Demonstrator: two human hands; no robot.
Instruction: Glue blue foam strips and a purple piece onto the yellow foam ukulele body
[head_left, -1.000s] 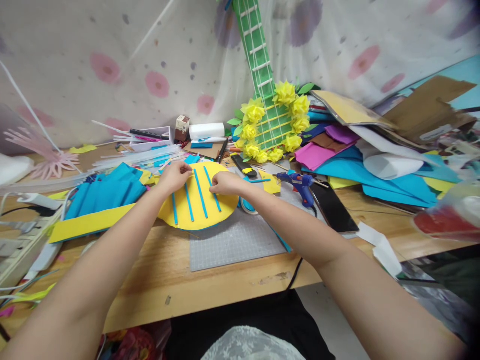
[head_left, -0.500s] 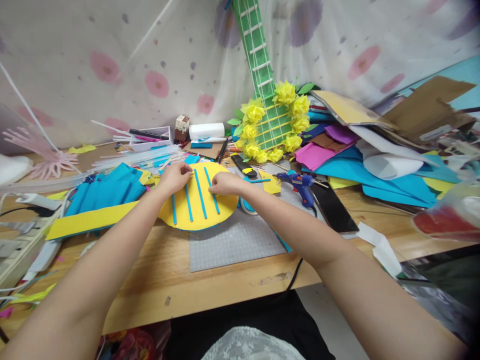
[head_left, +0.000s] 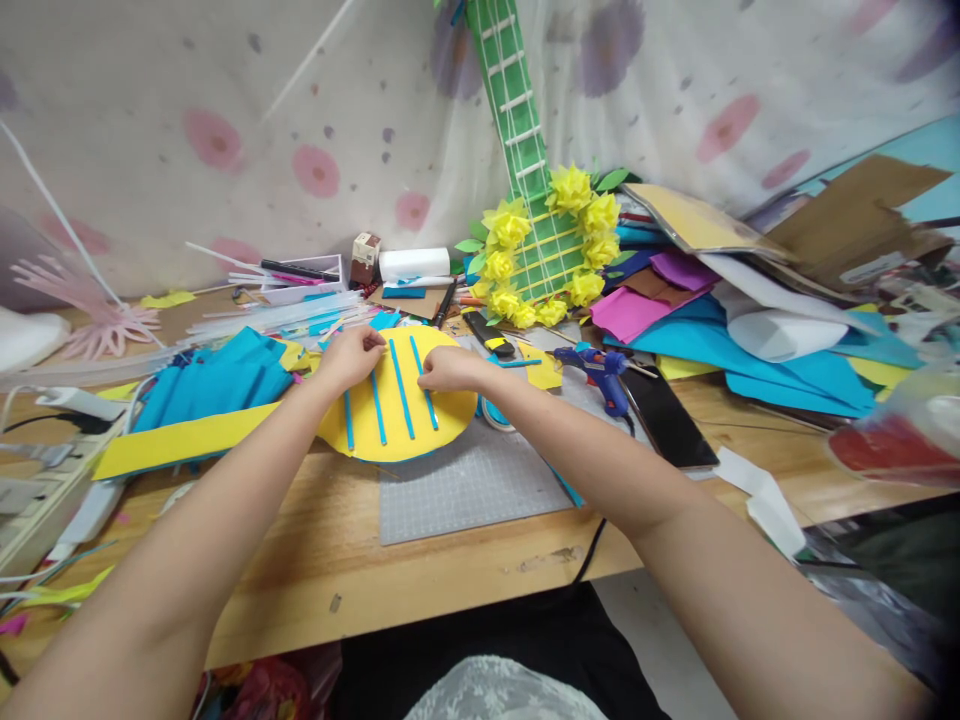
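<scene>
A flat yellow cardboard guitar lies on the table, its round body bearing several thin blue strips and its long neck pointing left. My left hand is closed over the upper left of the body, fingertips pinched near the top of one strip. Close to the rightmost blue strip, my right hand is also closed, thumb and finger pressed together on or just above it. Whatever either hand pinches is too small or hidden to make out. A grey cutting mat lies partly under the body.
A blue glue gun and a black phone lie right of the mat. Behind stands a green paper guitar with yellow flowers. Coloured sheets pile up at right; crumpled blue paper and a power strip are left.
</scene>
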